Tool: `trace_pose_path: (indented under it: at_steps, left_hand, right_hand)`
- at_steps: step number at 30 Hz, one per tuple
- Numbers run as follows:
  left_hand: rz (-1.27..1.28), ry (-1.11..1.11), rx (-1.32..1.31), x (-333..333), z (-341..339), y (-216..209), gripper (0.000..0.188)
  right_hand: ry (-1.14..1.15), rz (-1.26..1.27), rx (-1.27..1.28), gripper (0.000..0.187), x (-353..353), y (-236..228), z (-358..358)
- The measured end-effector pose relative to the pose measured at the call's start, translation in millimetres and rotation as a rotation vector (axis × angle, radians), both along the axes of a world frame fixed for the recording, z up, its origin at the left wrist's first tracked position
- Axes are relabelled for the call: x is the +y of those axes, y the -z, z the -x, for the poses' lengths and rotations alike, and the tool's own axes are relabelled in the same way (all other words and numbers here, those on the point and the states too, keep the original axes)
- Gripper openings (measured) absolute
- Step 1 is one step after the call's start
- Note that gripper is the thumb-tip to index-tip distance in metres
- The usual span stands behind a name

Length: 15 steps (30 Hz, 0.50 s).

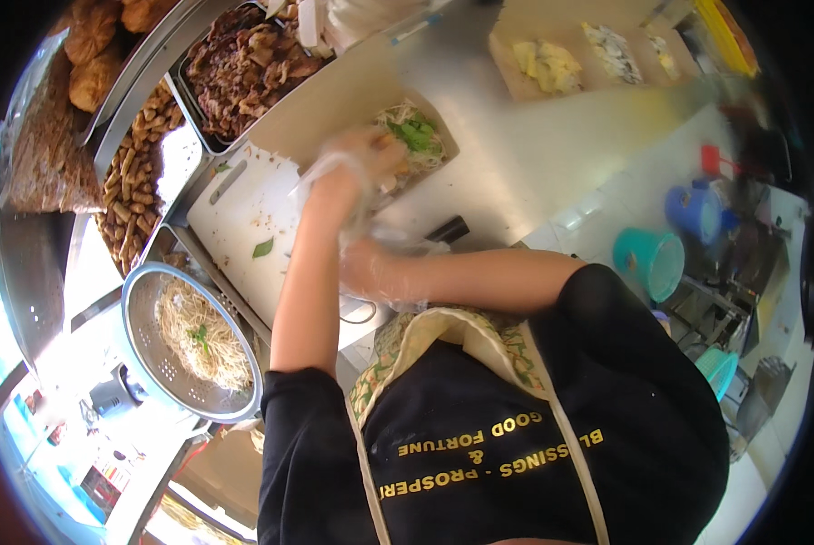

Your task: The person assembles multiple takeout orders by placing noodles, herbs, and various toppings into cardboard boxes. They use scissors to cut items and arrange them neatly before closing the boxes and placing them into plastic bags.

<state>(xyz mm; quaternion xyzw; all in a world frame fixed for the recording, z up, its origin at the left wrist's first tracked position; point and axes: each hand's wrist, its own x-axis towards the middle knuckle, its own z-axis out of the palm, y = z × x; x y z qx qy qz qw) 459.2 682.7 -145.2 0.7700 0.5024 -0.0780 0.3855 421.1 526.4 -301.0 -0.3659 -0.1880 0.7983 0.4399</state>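
My left hand [357, 159], in a clear plastic glove and smeared by motion, reaches over the near end of a cardboard takeaway box [298, 109]. White noodle-like strands or sprouts and green leaves [416, 134] lie in the box; the fingers hide part of the contents. Below it, my right hand [370, 268], also in a clear glove, sits at the edge of a white cutting board [230, 209]. Its fingers are blurred under the plastic, so I cannot make out a hold. Next to this hand a black handle [449, 229] rests on the metal counter.
A metal tray of browned meat [248, 68] stands beyond the board. At left are a colander [134, 318] with pale strands and small brown rolls [139, 195]. Another open box [597, 91] with food portions sits at far right. Teal [652, 263] and blue buckets [695, 211] stand right.
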Motion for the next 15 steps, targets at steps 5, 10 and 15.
trace_pose_path:
  at_steps: [5, 10, 15]
  left_hand:
    - [-0.213, -0.115, 0.11, -16, -12, 6, 0.033]
    - [-0.104, -0.045, 0.028, -13, 54, -28, 0.033]
    - [-0.19, -0.043, 0.675, 99, 129, -66, 0.028]
  right_hand:
    - [-0.137, -0.619, -1.026, 0.023, 7, -25, -6]
    - [-0.613, -1.205, -1.583, 0.042, 5, -69, -30]
    - [-0.654, -1.149, -1.641, 0.051, 10, -83, -25]
